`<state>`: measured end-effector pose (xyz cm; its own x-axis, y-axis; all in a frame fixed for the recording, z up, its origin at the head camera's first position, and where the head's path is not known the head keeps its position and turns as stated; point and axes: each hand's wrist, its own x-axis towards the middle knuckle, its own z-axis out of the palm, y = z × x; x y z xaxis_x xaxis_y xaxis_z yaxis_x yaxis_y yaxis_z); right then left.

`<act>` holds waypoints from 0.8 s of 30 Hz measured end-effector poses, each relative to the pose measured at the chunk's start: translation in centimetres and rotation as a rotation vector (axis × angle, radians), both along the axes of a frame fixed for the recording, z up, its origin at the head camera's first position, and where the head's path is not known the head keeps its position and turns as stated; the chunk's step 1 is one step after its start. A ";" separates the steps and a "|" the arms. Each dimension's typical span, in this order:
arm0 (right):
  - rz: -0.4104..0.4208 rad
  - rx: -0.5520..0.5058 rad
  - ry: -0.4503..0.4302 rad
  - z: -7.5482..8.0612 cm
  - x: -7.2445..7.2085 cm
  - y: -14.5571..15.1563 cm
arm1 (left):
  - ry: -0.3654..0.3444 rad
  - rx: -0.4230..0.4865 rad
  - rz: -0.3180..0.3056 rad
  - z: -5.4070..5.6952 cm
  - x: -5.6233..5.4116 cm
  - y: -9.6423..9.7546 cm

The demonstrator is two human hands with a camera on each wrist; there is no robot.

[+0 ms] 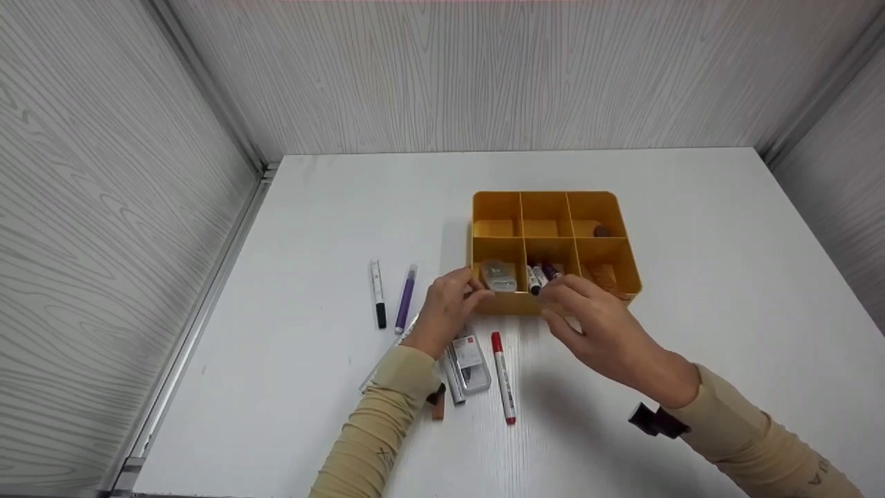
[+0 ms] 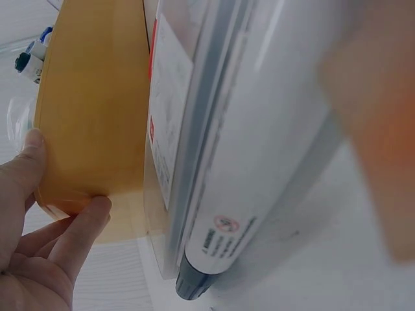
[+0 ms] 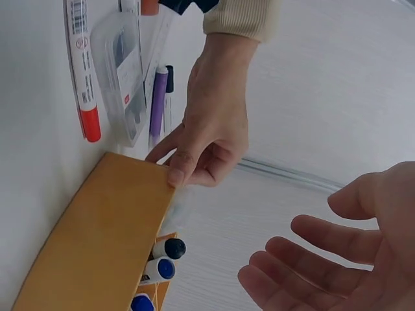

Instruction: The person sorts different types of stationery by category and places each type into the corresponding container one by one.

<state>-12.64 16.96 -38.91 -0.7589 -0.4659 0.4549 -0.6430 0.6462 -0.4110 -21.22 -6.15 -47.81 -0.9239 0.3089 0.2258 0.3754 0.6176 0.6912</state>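
Observation:
A yellow six-compartment organizer box [image 1: 511, 304] stands on the white table. My left hand [image 1: 448, 304] pinches its near left corner, thumb over the rim and fingers against the outer wall. My right hand [image 3: 343, 240] hovers by the front rim, fingers apart and loosely bent, holding nothing. Beside it, several markers [image 3: 159, 269] with dark and blue ends stand in the front middle compartment. A clear plastic case [image 1: 498, 275] lies in the front left compartment. The front right one holds something brownish [image 1: 601, 277], partly hidden by my right hand.
In front of the box lie a red marker [image 1: 505, 377], a clear flat case [image 1: 471, 363] with a label, a silvery-white marker [image 1: 455, 380] and a brown piece [image 1: 438, 407]. To the left are a purple marker [image 1: 406, 299] and a black-capped white marker [image 1: 377, 294]. Pale panels [image 1: 484, 76] enclose the table.

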 end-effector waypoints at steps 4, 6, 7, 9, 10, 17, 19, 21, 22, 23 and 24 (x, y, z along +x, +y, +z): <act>0.015 -0.022 -0.015 -0.9 0.7 -0.2 | -0.007 0.009 0.000 0.0 0.0 0.0; 0.000 -0.034 -0.052 -1.3 1.0 -0.3 | -0.012 0.011 0.001 0.0 0.1 0.0; -0.009 -0.041 -0.076 -1.4 1.2 -0.3 | -0.013 0.010 0.000 0.0 0.1 0.0; -0.025 -0.053 -0.126 -1.7 1.5 -0.4 | -0.013 0.008 -0.002 0.1 0.1 0.0; -0.030 -0.056 -0.144 -1.9 1.6 -0.5 | -0.015 0.007 0.000 0.1 0.1 0.0; -0.036 -0.043 -0.203 -4.3 2.3 -1.4 | -0.030 -0.016 0.011 0.1 0.0 0.0; -0.029 -0.045 -0.229 -5.0 2.5 -1.7 | -0.040 -0.017 0.014 0.1 0.0 0.1; -0.022 -0.047 -0.258 -5.6 2.7 -1.9 | -0.042 -0.008 0.014 0.1 0.0 0.1; -0.017 -0.050 -0.265 -5.8 2.8 -2.0 | -0.041 -0.003 0.014 0.1 0.0 0.1; -0.015 -0.054 -0.271 -6.1 2.9 -2.1 | -0.036 0.000 0.015 0.1 0.0 0.1; -0.011 -0.058 -0.273 -6.4 2.9 -2.2 | -0.032 0.000 0.015 0.1 0.0 0.0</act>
<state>-9.69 14.75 -45.29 -0.8618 -0.4365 0.2585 -0.4967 0.6226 -0.6047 -21.23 -6.10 -47.67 -0.9353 0.2947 0.1958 0.3434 0.6227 0.7030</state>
